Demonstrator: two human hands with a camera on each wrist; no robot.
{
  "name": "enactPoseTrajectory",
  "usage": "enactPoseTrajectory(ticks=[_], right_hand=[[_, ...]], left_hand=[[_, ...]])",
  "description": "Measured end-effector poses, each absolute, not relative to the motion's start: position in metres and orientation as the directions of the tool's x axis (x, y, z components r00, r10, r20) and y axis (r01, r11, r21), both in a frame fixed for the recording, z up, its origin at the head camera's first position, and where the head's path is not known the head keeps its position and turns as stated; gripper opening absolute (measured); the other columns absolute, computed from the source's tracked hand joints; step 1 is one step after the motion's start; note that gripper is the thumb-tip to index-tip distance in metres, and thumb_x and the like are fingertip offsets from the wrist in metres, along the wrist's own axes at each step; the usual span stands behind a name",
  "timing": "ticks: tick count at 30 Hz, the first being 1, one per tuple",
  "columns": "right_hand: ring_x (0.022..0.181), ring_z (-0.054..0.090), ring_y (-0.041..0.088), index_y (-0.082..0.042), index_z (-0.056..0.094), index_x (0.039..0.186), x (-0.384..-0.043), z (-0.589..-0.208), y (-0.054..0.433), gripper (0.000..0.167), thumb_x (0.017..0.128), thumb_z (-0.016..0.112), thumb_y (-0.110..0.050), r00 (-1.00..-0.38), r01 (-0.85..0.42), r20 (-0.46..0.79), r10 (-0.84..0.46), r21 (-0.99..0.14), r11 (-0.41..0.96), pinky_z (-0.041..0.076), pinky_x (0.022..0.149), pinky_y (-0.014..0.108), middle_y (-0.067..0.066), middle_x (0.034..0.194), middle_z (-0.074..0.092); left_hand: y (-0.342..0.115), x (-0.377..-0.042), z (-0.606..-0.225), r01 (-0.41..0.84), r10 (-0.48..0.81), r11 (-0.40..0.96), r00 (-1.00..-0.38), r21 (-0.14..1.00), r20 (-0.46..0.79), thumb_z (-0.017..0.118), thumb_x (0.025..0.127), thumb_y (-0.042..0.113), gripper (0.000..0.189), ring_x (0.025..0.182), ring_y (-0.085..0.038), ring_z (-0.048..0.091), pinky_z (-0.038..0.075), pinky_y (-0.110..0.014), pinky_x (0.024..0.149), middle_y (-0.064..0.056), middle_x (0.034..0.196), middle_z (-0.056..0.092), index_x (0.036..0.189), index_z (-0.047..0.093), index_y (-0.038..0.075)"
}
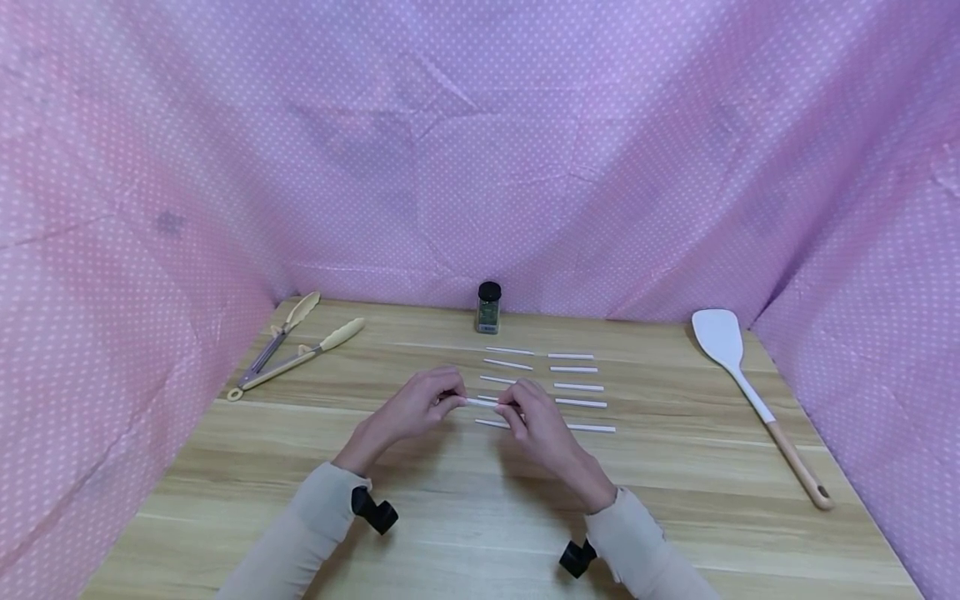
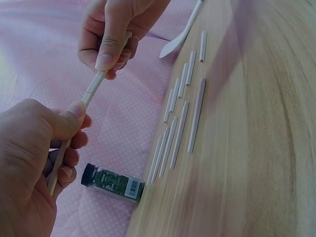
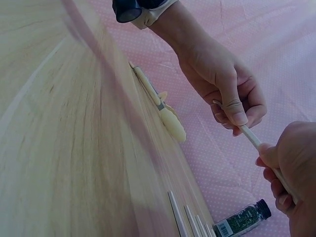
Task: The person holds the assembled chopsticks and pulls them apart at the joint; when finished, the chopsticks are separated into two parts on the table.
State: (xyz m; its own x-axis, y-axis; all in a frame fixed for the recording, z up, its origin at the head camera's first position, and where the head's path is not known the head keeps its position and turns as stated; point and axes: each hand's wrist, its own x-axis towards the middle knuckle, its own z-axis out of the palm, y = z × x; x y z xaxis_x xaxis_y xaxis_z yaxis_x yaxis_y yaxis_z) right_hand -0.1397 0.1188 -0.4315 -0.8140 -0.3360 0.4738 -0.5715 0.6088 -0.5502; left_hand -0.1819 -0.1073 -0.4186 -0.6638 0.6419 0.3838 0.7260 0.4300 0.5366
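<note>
Both hands hold one slim white chopstick (image 1: 482, 402) above the middle of the table. Thumb and fingers of my left hand (image 1: 420, 404) pinch one end; my right hand (image 1: 542, 425) grips the other. In the left wrist view a fine seam crosses the chopstick (image 2: 94, 85) between the two thumbs. Behind and below the hands, white chopstick halves lie in two columns: tapered pieces (image 1: 508, 364) on the left and thicker, blunt pieces (image 1: 579, 387) on the right. My right hand partly hides the nearer tapered pieces in the head view.
A spice jar (image 1: 488, 310) with a black lid stands behind the pieces. Cream-tipped tongs (image 1: 300, 357) lie spread at the left. A white spatula (image 1: 718, 337) with a wooden handle lies at the right. Pink dotted cloth (image 1: 480, 167) surrounds the wooden table (image 1: 465, 542).
</note>
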Motion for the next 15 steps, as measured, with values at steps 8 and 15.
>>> enactPoseTrajectory(ticks=[8, 15], right_hand=[[0.078, 0.05, 0.008, -0.008, 0.062, 0.087, -0.1388, -0.4309, 0.1212, 0.005, 0.09, 0.065, -0.012, -0.808, -0.577, 0.485, -0.333, -0.543, 0.61, 0.046, 0.069, 0.023, -0.005, 0.083, 0.056], [0.078, 0.049, 0.007, -0.01, 0.062, 0.087, -0.1381, -0.4311, 0.1228, 0.005, 0.089, 0.066, -0.01, -0.81, -0.575, 0.486, -0.329, -0.546, 0.609, 0.045, 0.068, 0.023, -0.006, 0.083, 0.055]], left_hand=[[-0.1054, -0.1815, -0.4179, 0.728, 0.637, 0.43, -0.664, 0.535, 0.392, 0.065, 0.09, 0.011, 0.01, 0.07, -0.003, 0.048, 0.043, -0.019, 0.061, 0.01, 0.077, 0.051, 0.083, 0.061, 0.016], [-0.1038, -0.1812, -0.4185, 0.735, 0.633, 0.419, -0.657, 0.533, 0.409, 0.065, 0.09, 0.01, 0.009, 0.071, -0.003, 0.048, 0.044, -0.019, 0.062, 0.009, 0.077, 0.053, 0.083, 0.061, 0.015]])
